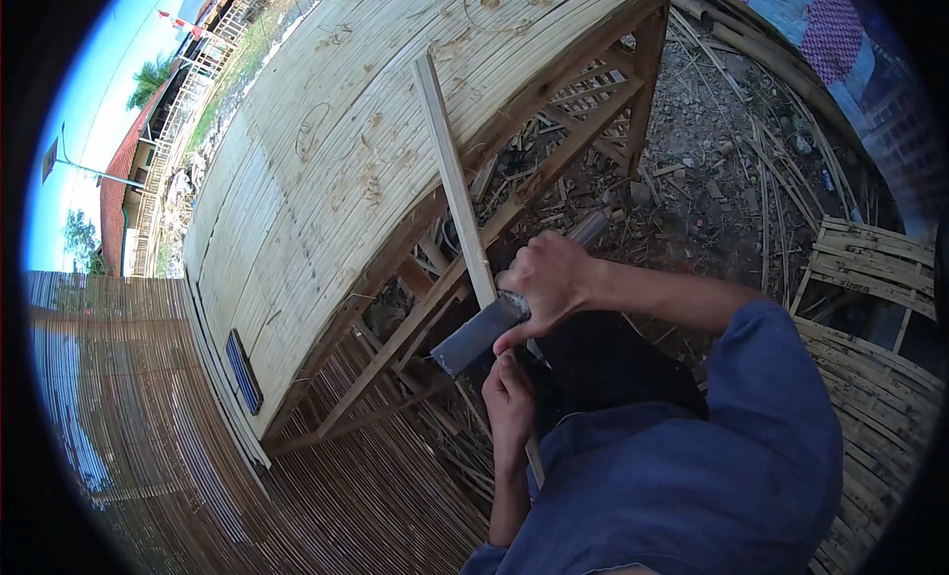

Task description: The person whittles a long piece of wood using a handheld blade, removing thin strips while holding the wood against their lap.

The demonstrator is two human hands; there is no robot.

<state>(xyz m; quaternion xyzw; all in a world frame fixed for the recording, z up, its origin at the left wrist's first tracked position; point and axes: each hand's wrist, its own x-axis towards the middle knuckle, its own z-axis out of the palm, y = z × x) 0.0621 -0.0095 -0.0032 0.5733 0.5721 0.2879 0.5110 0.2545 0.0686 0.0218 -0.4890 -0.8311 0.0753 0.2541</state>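
The right hand (546, 278) is clenched around the handle of a broad grey blade (479, 333), whose flat face juts out leftward below the fist and crosses a long bamboo strip (453, 179). The left hand (509, 397), just beneath the blade, grips the strip's lower end. The strip slants up over the woven bamboo panel (326, 150) and its wooden frame (415, 323).

A blade (474, 338) is held by the right hand (547, 278) against a bamboo strip (455, 184), gripped below by the left hand (509, 402).
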